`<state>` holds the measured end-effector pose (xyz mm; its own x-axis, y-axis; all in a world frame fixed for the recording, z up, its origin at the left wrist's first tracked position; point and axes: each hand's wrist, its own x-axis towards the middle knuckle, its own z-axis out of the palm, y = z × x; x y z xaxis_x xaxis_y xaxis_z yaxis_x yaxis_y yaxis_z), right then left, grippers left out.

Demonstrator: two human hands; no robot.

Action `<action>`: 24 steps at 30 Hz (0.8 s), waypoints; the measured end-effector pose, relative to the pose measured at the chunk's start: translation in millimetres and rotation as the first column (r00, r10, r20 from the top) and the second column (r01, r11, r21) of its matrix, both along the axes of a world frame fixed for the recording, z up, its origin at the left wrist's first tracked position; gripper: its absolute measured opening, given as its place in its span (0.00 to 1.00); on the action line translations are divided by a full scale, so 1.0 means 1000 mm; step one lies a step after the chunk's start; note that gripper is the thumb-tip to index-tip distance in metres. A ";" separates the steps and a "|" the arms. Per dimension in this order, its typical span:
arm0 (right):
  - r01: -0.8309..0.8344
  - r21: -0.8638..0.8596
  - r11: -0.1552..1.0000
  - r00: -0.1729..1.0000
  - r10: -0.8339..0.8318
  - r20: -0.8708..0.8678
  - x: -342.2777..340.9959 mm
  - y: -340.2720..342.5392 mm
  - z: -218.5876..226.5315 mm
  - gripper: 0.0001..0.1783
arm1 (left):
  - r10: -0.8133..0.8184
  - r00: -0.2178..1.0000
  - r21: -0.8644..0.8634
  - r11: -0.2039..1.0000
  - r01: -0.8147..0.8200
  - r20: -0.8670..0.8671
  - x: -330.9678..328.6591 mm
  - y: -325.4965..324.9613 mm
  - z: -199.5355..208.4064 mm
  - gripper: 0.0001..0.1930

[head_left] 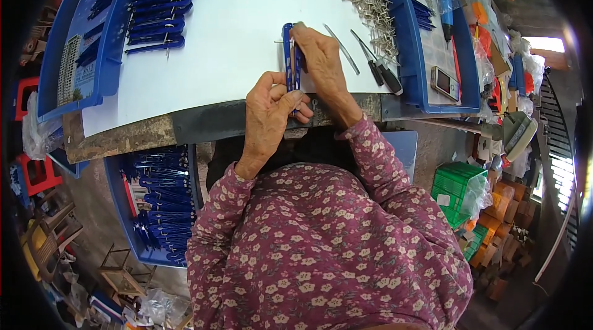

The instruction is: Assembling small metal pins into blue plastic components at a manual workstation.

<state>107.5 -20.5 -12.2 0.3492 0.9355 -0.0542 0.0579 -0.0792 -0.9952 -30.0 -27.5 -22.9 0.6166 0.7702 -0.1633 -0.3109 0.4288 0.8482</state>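
Near the table's front edge, my two hands hold a long blue slotted handle (288, 58) upright, its top pointing away from me. A thin metal pin sticks out of its upper left side. My left hand (267, 112) has its fingers closed round the lower end. Bent over the top part is my right hand (323, 61), its fingertips pressed on the handle and partly hiding it. Right of that hand lie a thin metal rod (341, 49) and two dark-handled tools, one a screwdriver (390, 78). Beyond them is a heap of small silvery pins with flat heads (369, 5).
A row of blue handles (159, 12) lies on the white table sheet (247, 2) at left. Blue trays (110, 73) (415, 64) flank it; the right one holds a grey phone-like device (445, 83). Below the table, another blue bin (118, 212) holds more handles. A green crate (454, 188) stands right.
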 end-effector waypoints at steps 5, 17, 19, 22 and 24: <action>0.003 0.061 0.998 0.991 0.005 -0.130 0.000 -0.011 0.001 0.13 | 0.002 1.000 0.026 1.000 -0.002 -0.018 -0.001 0.000 -0.001 0.09; 0.081 0.078 0.994 0.995 -0.085 0.058 0.001 -0.020 0.016 0.09 | -0.051 0.986 0.138 0.988 0.074 -0.158 -0.003 0.000 0.009 0.07; 0.063 0.098 0.993 0.996 -0.055 -0.077 0.001 -0.018 0.015 0.10 | -0.055 0.994 0.062 0.996 0.061 -0.091 -0.001 0.000 0.011 0.06; 0.018 0.074 0.997 0.998 -0.014 -0.059 0.002 -0.018 0.015 0.14 | -0.041 0.994 0.092 0.994 0.051 -0.106 -0.003 0.002 0.009 0.06; 0.004 0.101 0.995 0.991 0.010 -0.132 0.002 -0.016 0.013 0.22 | -0.065 0.993 0.084 0.994 0.073 -0.102 -0.004 0.001 0.007 0.06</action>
